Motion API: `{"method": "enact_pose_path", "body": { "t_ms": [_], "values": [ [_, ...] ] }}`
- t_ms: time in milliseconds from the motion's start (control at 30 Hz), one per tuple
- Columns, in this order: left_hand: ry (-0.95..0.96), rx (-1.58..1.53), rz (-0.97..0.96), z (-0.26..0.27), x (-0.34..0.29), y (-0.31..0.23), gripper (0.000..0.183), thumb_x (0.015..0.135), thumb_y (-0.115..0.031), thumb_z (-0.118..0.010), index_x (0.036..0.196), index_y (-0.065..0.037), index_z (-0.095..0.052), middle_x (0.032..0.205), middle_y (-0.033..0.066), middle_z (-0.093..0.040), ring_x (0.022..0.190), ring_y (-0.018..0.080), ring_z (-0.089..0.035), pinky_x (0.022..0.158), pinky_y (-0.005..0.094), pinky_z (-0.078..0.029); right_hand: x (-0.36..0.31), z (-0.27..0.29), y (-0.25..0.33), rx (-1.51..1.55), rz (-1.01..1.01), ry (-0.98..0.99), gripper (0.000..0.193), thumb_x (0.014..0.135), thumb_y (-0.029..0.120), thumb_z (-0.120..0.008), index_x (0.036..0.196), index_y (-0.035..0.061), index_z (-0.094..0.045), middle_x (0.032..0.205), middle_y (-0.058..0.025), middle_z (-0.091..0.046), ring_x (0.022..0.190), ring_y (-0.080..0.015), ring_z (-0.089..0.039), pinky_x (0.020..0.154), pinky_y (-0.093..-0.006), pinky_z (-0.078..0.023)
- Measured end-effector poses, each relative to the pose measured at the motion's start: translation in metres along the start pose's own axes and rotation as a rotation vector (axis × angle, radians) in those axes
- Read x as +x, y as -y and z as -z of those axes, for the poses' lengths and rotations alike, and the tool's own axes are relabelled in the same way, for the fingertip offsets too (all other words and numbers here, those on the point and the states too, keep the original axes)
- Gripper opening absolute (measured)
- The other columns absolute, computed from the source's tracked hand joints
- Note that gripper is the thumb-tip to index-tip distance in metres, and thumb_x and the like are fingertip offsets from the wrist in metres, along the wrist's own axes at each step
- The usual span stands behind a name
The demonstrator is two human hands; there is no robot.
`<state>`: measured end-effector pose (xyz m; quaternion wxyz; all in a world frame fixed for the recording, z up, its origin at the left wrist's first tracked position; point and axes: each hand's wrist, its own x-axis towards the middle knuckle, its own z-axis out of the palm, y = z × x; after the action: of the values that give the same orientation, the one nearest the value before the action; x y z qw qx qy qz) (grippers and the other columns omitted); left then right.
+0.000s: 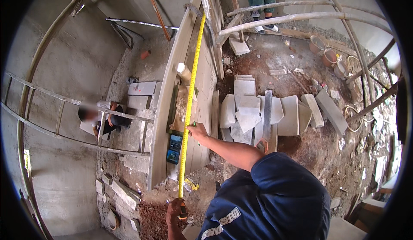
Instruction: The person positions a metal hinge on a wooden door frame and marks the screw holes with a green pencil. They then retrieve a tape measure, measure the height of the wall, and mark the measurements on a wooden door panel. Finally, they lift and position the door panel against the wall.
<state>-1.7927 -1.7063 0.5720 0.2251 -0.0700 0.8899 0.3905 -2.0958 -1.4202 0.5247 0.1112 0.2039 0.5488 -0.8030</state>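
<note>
My left hand is closed round the orange-and-black case of a tape measure beside the near end of a long pale beam-like form. The yellow tape blade runs out from the case along the form to its far end. Midway along, my right hand is closed at the blade's right edge, pinching a slim green pen-like marker. Left of that hand, a phone with a lit screen lies in the form's channel. Beyond it are a tan crumpled pouch-like thing and a white bottle.
Cut stone slabs and a long metal straightedge lie to the right. A person sits at left behind a metal ladder-like frame; another stands at the far end. Poles cross the upper right above several buckets. Rubble covers the ground.
</note>
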Motion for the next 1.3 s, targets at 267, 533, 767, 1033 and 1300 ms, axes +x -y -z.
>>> {"method": "enact_pose_path", "body": {
  "t_ms": [267,533,767,1033,1300],
  "values": [
    [0.006,0.221,-0.113,-0.008,0.036,-0.034,0.021,0.093,-0.014,-0.048,0.098,-0.002,-0.065,0.089,0.0176,-0.064,0.078,0.0339,-0.064,0.069,0.0387,-0.050,0.014,0.010,-0.006,-0.073,0.037,-0.032,0.018,0.084,0.017,-0.068,0.079,0.0005,-0.065,0.062,-0.0055,-0.061,0.050,-0.0116,-0.057,0.047,-0.0287,-0.041],
    [-0.088,0.028,0.025,-0.022,0.104,-0.100,0.037,0.093,-0.036,-0.048,0.099,-0.004,-0.066,0.087,0.0227,-0.066,0.087,0.0402,-0.064,0.073,0.0449,-0.049,0.011,0.015,-0.006,-0.106,-0.018,-0.048,0.021,0.083,0.018,-0.067,0.088,-0.0017,-0.066,0.063,-0.0069,-0.062,0.049,-0.0124,-0.057,0.046,-0.0287,-0.041],
    [-0.177,0.042,0.037,-0.029,0.146,-0.125,0.038,0.093,-0.037,-0.050,0.099,-0.003,-0.067,0.086,0.0230,-0.066,0.086,0.0398,-0.065,0.072,0.0439,-0.049,-0.008,0.009,0.013,-0.064,-0.030,-0.013,0.018,0.084,0.016,-0.068,0.088,-0.0012,-0.066,0.065,-0.0052,-0.062,0.048,-0.0108,-0.054,0.044,-0.0278,-0.038],
    [-0.171,0.043,0.075,-0.028,0.179,-0.154,0.034,0.087,-0.034,-0.054,0.093,-0.003,-0.066,0.085,0.0218,-0.066,0.086,0.0398,-0.065,0.073,0.0431,-0.049,0.005,0.021,0.005,-0.017,-0.077,0.058,0.020,0.085,0.022,-0.068,0.091,0.0034,-0.066,0.071,-0.0050,-0.064,0.051,-0.0104,-0.057,0.041,-0.0267,-0.036],
    [-0.163,0.027,0.091,-0.036,0.187,-0.146,0.033,0.088,-0.033,-0.053,0.094,-0.004,-0.067,0.085,0.0225,-0.066,0.085,0.0391,-0.065,0.073,0.0430,-0.049,0.025,0.084,-0.053,0.034,0.011,-0.159,0.037,0.090,0.039,-0.057,0.084,0.0037,-0.064,0.071,-0.0064,-0.063,0.057,-0.0123,-0.056,0.045,-0.0277,-0.043]
  ]
}}
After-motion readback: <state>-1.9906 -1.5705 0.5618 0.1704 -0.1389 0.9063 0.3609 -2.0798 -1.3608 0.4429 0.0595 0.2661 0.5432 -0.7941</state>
